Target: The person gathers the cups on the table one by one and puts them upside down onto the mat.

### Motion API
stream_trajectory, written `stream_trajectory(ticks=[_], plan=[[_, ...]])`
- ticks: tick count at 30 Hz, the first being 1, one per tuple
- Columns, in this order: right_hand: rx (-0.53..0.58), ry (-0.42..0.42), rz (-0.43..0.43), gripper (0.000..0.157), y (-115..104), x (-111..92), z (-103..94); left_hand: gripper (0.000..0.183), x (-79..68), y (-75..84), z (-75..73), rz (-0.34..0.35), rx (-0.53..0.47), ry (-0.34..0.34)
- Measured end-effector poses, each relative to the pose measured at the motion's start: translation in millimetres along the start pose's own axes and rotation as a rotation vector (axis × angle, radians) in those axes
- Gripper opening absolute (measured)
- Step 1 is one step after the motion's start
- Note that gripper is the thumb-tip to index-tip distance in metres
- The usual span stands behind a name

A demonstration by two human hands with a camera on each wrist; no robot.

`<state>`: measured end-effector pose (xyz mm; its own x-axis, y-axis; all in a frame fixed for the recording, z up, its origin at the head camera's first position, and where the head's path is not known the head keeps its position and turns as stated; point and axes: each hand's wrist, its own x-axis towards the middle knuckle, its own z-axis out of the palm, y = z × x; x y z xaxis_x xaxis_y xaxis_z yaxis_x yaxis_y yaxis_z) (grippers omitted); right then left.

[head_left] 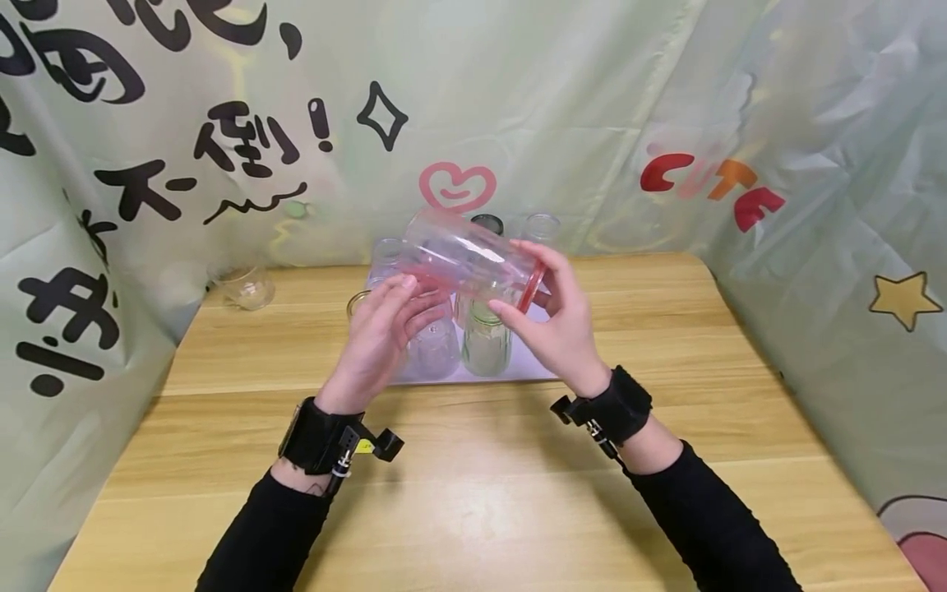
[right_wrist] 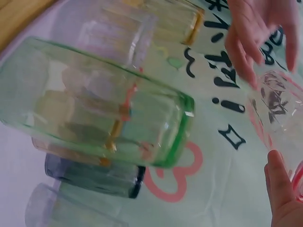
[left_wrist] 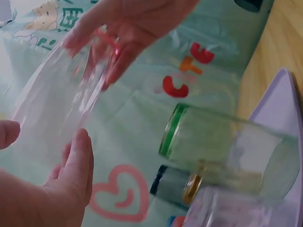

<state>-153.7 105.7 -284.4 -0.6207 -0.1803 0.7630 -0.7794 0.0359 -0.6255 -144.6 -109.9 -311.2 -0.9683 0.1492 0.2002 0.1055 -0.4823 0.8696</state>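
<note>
A clear pink-tinted drinking glass [head_left: 469, 255] is held in the air, tilted on its side, with its red rim to the right. My right hand [head_left: 558, 316] grips it near that rim, thumb on the near side and fingers over the far side. At the other end, my left hand [head_left: 381, 333] has its fairly straight fingers close beside the glass's lower end. Below stands a green-tinted glass [head_left: 487, 345], with a clear glass [head_left: 434, 349] to its left. Both are on a pale purple tray [head_left: 528, 366], partly hidden by the hands and the pink glass.
Further back on the tray are a dark glass [right_wrist: 94, 175] and another clear glass [head_left: 542, 228]. A small clear glass [head_left: 250, 288] sits near the wooden table's [head_left: 473, 493] back left corner. A printed cloth [head_left: 533, 107] hangs behind the table.
</note>
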Motion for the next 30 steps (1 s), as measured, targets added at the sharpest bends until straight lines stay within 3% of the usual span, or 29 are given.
stream_trajectory(ticks=[4,10,16,19,21,26,30], plan=[[0.032,0.056,0.006,0.064,2,8,-10.8,0.035,-4.5,6.8,-11.0,0.102,0.131,0.094],[-0.038,0.146,0.035,0.062,4,20,-31.7,0.030,-11.2,17.8,-41.9,0.316,0.551,0.290],[-0.256,0.199,0.128,0.064,3,30,-52.9,0.028,-16.3,24.4,-82.2,0.345,0.857,0.446],[-0.361,0.176,0.163,0.067,8,32,-62.4,0.028,-19.9,23.2,-101.9,0.276,0.990,0.482],[-0.413,0.154,0.178,0.069,16,32,-68.7,0.031,-22.2,20.4,-115.8,0.173,1.073,0.469],[-0.502,0.109,0.233,0.072,50,26,-83.4,0.042,-27.0,8.3,-141.6,-0.131,1.204,0.303],[-0.543,0.077,0.286,0.071,74,20,-88.1,0.044,-28.2,-5.1,-152.7,-0.254,1.223,0.191]])
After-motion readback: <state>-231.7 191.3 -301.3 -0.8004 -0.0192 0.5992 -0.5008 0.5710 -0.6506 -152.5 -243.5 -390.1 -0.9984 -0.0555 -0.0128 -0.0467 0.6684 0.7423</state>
